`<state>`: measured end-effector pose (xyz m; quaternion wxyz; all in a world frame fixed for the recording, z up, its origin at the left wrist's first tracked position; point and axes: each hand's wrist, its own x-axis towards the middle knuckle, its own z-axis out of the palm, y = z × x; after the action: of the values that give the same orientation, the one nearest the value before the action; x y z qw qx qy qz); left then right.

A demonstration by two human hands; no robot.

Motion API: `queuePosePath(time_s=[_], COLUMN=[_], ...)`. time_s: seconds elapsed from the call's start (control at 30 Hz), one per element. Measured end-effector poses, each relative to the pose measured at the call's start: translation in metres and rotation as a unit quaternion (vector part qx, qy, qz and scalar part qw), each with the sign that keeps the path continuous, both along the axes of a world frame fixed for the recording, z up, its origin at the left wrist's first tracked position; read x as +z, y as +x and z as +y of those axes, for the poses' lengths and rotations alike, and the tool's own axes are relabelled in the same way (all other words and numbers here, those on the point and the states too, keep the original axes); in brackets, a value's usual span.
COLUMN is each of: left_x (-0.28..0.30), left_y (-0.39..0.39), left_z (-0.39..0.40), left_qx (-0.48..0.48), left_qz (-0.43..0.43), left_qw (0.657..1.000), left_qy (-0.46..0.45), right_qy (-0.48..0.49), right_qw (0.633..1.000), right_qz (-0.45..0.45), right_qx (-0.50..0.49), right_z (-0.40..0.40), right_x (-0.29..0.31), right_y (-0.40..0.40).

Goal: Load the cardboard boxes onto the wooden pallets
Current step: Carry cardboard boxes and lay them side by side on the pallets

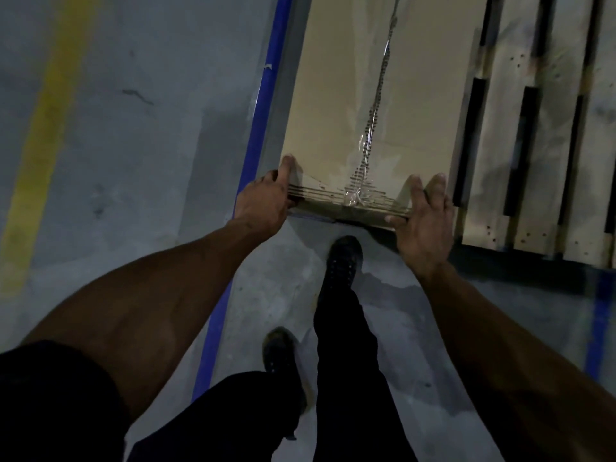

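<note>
A long tan cardboard box [336,95], sealed down its middle with clear tape, stretches away from me at the top centre. My left hand [266,201] grips its near left corner, thumb on top and fingers under the edge. My right hand [423,218] holds the near right corner, fingers laid over the top and thumb along the front edge. A wooden pallet [540,155] of pale slats with dark gaps lies to the right of the box; the box's right side overlaps its left edge. How the far end of the box rests is out of view.
Grey concrete floor [133,145] surrounds me. A blue floor line [260,128] runs along the box's left side, and a yellow line [46,128] lies further left. My dark shoes [343,258] stand just below the box's near edge.
</note>
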<state>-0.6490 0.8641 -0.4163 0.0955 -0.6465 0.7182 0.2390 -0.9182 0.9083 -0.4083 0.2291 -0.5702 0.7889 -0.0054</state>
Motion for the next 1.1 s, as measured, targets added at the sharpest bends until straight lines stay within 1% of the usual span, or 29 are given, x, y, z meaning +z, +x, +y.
queuePosePath(time_s=[0.53,0.8,0.93,1.0,1.1], left_x=[-0.001,0.003,0.011,0.02,0.049], left_y=[-0.001,-0.007,-0.012,-0.009,0.001], left_z=[0.0,0.002,0.014,0.028,0.057], left_qx=[0.015,0.03,0.081,0.097,0.097], left_qz=[0.017,0.006,0.03,0.037,0.034], left_qw=[1.0,1.0,0.996,0.994,0.991], left_qy=[-0.007,-0.002,0.031,0.046,0.083], right_qy=[-0.007,0.022,0.071,0.08,0.081], right_qw=[1.0,1.0,0.997,0.995,0.996], right_qz=[-0.001,-0.006,0.031,0.044,0.02], right_qx=[0.01,0.006,0.019,0.028,0.032], right_z=[-0.001,-0.002,0.0,0.011,0.038], right_x=[-0.001,0.0,0.006,0.017,0.048], right_y=[-0.001,-0.001,0.003,0.012,0.036])
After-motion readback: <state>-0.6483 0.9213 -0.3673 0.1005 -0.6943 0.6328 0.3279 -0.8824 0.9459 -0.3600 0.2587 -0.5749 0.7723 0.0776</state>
